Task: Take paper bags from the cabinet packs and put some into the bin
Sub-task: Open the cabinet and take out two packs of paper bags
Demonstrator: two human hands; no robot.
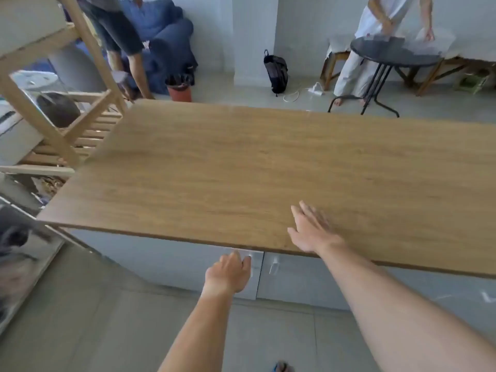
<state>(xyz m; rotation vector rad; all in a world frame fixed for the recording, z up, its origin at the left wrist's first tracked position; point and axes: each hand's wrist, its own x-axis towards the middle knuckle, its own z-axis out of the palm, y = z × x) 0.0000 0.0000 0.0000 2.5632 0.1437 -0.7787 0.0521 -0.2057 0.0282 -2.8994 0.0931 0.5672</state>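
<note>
Two bare forearms reach out from the camera toward a grey cabinet (166, 261) under a wide wooden countertop (241, 167). Left hand (228, 272) curls its fingers round the handle (250, 260) of the left-hand door, which appears to stand slightly ajar, while right hand (312, 229) rests flat on the countertop's near edge, fingers straight and spread. No paper bags or packs can be seen; they presumably sit behind the doors. A red bin (179, 88) lined with a dark bag stands on the floor beyond the far side, well apart. Opening the cabinet looks to be the step in hand; next, the door must swing wide enough to reach inside.
</note>
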